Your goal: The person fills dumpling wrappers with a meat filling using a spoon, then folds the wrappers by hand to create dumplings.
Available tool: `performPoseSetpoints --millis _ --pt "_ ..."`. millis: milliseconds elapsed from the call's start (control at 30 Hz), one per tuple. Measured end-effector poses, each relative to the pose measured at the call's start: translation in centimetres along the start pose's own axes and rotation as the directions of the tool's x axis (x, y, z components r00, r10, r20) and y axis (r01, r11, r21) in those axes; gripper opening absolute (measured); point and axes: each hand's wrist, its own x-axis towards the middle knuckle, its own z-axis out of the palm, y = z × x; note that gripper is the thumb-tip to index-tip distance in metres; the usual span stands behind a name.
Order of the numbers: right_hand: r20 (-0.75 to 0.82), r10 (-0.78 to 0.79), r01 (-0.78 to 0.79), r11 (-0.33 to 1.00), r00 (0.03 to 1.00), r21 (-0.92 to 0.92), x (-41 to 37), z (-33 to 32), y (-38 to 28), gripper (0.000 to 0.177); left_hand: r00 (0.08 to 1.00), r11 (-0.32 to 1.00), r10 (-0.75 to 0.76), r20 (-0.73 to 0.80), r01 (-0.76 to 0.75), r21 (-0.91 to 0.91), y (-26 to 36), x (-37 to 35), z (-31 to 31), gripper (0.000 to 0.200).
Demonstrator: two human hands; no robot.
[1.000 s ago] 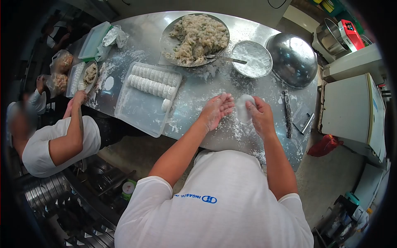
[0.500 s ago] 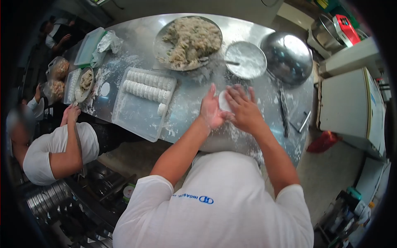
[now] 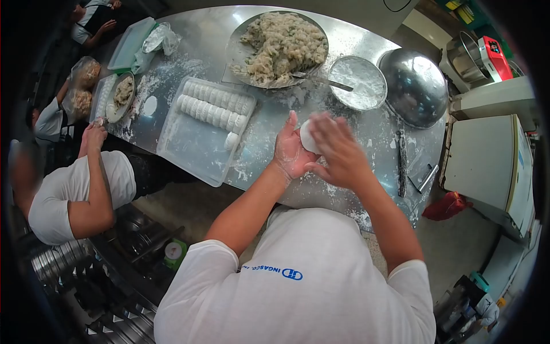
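A round white dough wrapper [image 3: 307, 137] lies between my two hands above the floured steel table. My left hand [image 3: 290, 153] is palm up beneath it, dusted with flour, its thumb pointing away from me. Over the wrapper's right side is my right hand [image 3: 339, 150], fingers stretched out and blurred by motion, its thumb near the left palm. To the left, a clear plastic tray [image 3: 192, 142] holds rows of white dumplings [image 3: 212, 109], with one lone dumpling [image 3: 231, 141] near its right edge. Ahead, pale filling [image 3: 289, 46] is heaped in a wide metal bowl with a flat utensil [image 3: 323, 81] at its rim.
A flour bowl [image 3: 358, 80] and an upturned metal bowl [image 3: 413, 86] stand at the right, near a dark floury stick [image 3: 401, 166] and a metal-handled scraper [image 3: 427, 179]. At the left, a co-worker [image 3: 80, 195] works by a small bowl of filling [image 3: 121, 97].
The right hand has shifted back over the wrapper and blurs, uncovering more of the left palm. The view has moved slightly; the tray and bowls stay put on the table.
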Motion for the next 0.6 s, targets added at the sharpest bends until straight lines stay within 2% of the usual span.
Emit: performPoseSetpoints --millis 33,67,100,133,167,200,233,267,300,333,367,400,500,567,600 --pt "0.203 0.04 -0.03 0.998 0.978 -0.056 0.2 2.0 1.1 0.075 0.996 0.999 0.005 -0.09 0.0 0.053 -0.2 0.3 -1.0 0.069" --pt "0.224 0.034 -0.001 0.989 0.974 -0.146 0.5 2.1 1.7 0.067 0.984 0.995 0.02 -0.18 -0.002 0.104 -0.4 0.8 -2.9 0.065" --pt "0.208 0.066 -0.024 0.98 0.976 -0.197 2.1 1.2 1.9 0.063 0.964 0.987 0.063 -0.26 -0.022 0.158 0.1 1.3 -3.8 0.061" --pt "0.192 0.104 -0.056 0.969 0.976 -0.24 3.7 -0.5 1.4 0.059 0.968 0.965 0.156 -0.199 -0.107 0.241 0.2 0.3 -3.1 0.051" --pt "0.189 0.162 -0.106 0.956 0.969 -0.274 4.4 -2.2 0.3 0.055 0.949 0.939 0.223 -0.225 -0.147 0.312 0.1 -0.6 -2.2 0.048" --pt "0.015 0.101 -0.095 0.969 0.995 -0.227 6.4 -3.4 -0.1 0.043 0.926 0.904 0.293 -0.237 -0.187 0.385 0.1 -1.0 -1.2 0.045" --pt "-0.043 0.045 -0.057 0.947 0.998 -0.316 8.1 -3.4 0.1 0.04 0.901 0.858 0.364 -0.235 -0.226 0.462 0.5 -1.1 -0.6 0.042" --pt "-0.098 -0.014 -0.027 0.915 0.995 -0.403 9.7 -3.3 0.3 0.036 0.887 0.654 0.36 -0.29 -0.018 0.756 1.4 -0.9 -0.5 0.032" --pt "-0.15 -0.081 -0.003 0.872 0.985 -0.49 11.3 -3.1 0.9 0.032 0.901 0.222 0.407 -0.153 0.065 0.973 2.0 -1.2 -0.2 0.03" --pt "-0.001 0.056 -0.049 0.869 0.998 -0.493 12.6 -2.5 2.0 0.029 0.924 -0.265 0.382 -0.013 0.123 0.956 2.6 -1.5 0.1 0.029" --pt "0.146 0.194 -0.096 0.858 0.97 -0.505 13.9 -1.6 3.3 0.025 0.951 -0.69 0.294 0.097 0.141 0.71 3.1 -1.8 0.3 0.028" --pt "0.283 0.327 -0.14 0.84 0.902 -0.524 14.9 -1.7 3.5 0.023 0.928 -0.602 0.351 0.123 0.122 0.789 3.5 -2.0 0.3 0.028" --pt "0.339 0.511 -0.282 0.794 0.79 -0.539 16.8 -3.9 4.0 0.026 0.846 -0.305 0.521 0.116 0.058 0.951 4.7 -2.9 -0.3 0.029" --pt "0.377 0.381 -0.106 0.808 0.844 -0.58 17.6 -6.4 4.0 0.023 0.792 -0.093 0.61 0.025 0.04 0.995 5.1 -3.6 -1.0 0.031" --pt "0.309 0.273 -0.056 0.824 0.911 -0.563 17.7 -6.2 4.9 0.022 0.782 0.038 0.623 0.027 -0.065 0.997 5.4 -3.6 -1.6 0.033"
